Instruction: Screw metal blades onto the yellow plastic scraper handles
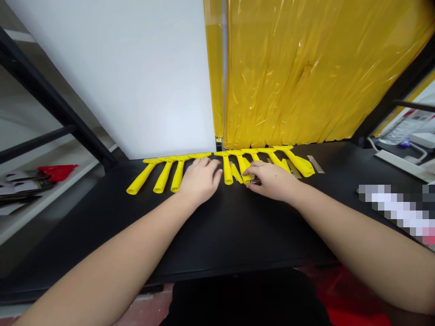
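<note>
Yellow T-shaped tools (164, 177) lie in a row toward 12 o'clock on the black bench (220, 231). The left hand (200, 179) lies over one tool; whether its fingers grip it cannot be determined. At its 3 o'clock, the right hand (272, 179) has fingers clamped on a small dark item (255, 181). A yellow plastic sheet (288, 77) rises at 1 o'clock.

A workshop or stockroom, which one being unclear, is suggested by yellow T-shaped pieces (164, 177) lined up mid-frame on a black tabletop (220, 226), with black-framed shelving (37, 74) seen at left.
</note>
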Demonstrator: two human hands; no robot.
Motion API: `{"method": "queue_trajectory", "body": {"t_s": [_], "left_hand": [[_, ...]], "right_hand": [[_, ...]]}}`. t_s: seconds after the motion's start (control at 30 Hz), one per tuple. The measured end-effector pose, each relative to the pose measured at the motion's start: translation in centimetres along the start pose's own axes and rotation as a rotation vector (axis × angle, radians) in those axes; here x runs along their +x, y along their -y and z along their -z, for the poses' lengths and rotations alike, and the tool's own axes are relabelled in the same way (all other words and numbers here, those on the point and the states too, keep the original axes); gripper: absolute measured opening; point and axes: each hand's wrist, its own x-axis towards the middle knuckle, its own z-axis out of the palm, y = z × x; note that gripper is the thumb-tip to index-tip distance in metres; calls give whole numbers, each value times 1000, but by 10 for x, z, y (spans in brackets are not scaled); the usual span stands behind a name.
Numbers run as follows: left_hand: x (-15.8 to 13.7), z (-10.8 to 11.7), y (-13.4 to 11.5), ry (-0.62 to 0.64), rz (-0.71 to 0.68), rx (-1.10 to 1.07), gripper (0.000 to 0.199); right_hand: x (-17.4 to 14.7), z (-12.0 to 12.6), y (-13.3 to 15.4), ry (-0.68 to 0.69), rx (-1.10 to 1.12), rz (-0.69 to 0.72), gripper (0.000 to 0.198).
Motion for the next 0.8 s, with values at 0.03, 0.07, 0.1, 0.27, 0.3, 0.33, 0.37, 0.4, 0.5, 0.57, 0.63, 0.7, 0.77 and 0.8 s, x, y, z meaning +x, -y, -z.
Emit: {"method": "queue_trajectory", "body": {"t_s": [0.03,0.07,0.1,0.27,0.3,0.33,0.37,0.4,0.5,0.57,0.63,0.7,0.77,0.8], "left_hand": [[1,2,5,-9,41,24,43],[1,3,11,0,84,44,44],[2,4,16,20,129,57,46],[8,3,34,176,263,56,53],[9,3,35,213,270,60,54],[10,4,36,252,277,65,55],[10,5,36,287,281,72,55],[11,5,35,319,282,79,56],[12,7,34,358,270,109,54],[12,9,33,347,258,133,52],[12,11,32,323,265,148,52],[11,15,30,283,284,146,52],[10,20,28,236,308,132,51],[9,23,27,211,318,126,51]], "right_hand": [[0,0,0,4,2,-3,33],[0,0,0,5,3,-3,33],[-1,1,1,4,6,-3,33],[-3,5,2,-57,31,-18,34],[-3,6,3,-76,41,-21,33],[-4,7,3,-98,50,-23,32],[-4,7,2,-119,60,-22,31],[-4,8,2,-139,68,-20,30],[-4,9,1,-191,83,-13,25],[-3,9,1,-217,96,-15,23],[-3,9,1,-246,119,-16,21],[-2,9,0,-279,151,-7,20],[-2,8,-1,-312,181,6,19],[-2,8,-2,-327,193,8,19]]}}
